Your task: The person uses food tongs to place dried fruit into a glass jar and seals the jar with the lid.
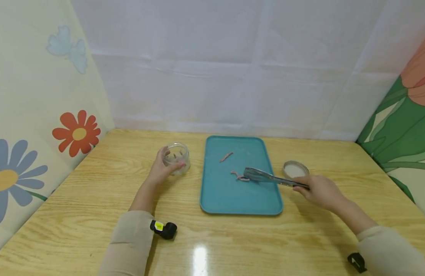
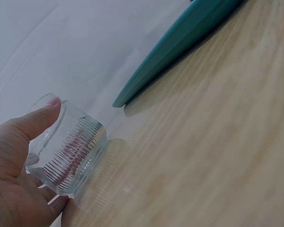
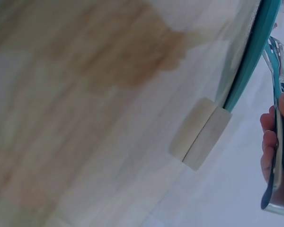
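My left hand (image 1: 159,168) grips a clear glass jar (image 1: 182,165) left of the tray, thumb on the near side. Ribbed glass and pinkish pieces inside the jar (image 2: 78,149) show in the left wrist view. Over the teal tray (image 1: 229,199), my right hand (image 1: 322,191) holds metal tongs (image 1: 267,177) by their dark handle. The tong heads reach a small clump of thin pink worm-like strips (image 1: 239,176) and partly hide its right end. Farther back on the tray lies a single pink strip (image 1: 226,157).
A round lid (image 1: 296,169) with a pale inside lies right of the tray, just behind my right hand. The wooden table (image 1: 184,245) ends at a white cloth backdrop (image 1: 215,96). Flower-printed panels (image 1: 36,115) stand at both sides.
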